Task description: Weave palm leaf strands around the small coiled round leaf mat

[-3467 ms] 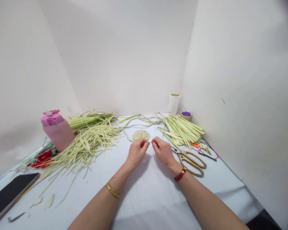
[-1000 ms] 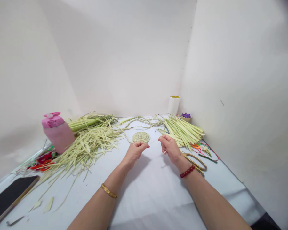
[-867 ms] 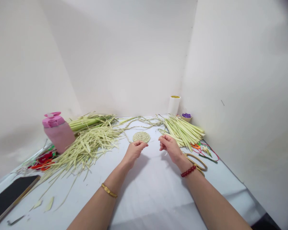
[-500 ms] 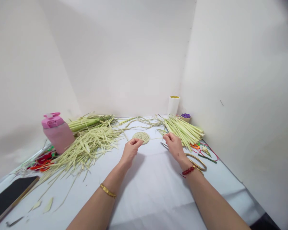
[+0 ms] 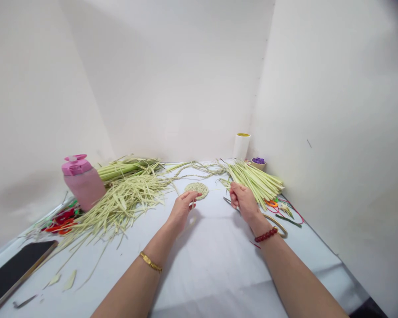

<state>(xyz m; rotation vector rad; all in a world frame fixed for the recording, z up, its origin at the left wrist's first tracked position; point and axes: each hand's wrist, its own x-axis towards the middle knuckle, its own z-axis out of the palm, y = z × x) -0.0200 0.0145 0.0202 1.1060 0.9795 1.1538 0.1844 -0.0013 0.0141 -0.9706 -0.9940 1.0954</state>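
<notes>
A round coiled palm-leaf mat (image 5: 197, 190) lies on the white table, just beyond the fingertips of my left hand (image 5: 182, 211). That hand is shut on a thin pale palm strip (image 5: 187, 227), which curves down below the palm. My right hand (image 5: 244, 202) is closed around the middle of gold-handled scissors (image 5: 275, 223). Their steel blades point left from under the fingers, and the handle rings lie near my wrist. A bundle of green palm strips (image 5: 255, 180) sits just beyond my right hand.
A loose heap of shredded palm (image 5: 126, 198) and a pink bottle (image 5: 83, 181) stand to the left. A palm braid (image 5: 199, 168) runs along the back. A white roll (image 5: 241, 146), a purple-filled cup (image 5: 258, 163), red cords (image 5: 288, 210) and a black tablet (image 5: 13, 274) lie around, between white walls.
My hands have moved apart from their pinch in front of the mat. The right hand has gone down onto the scissors, whose blades now point left. The left hand has moved nearer the mat.
</notes>
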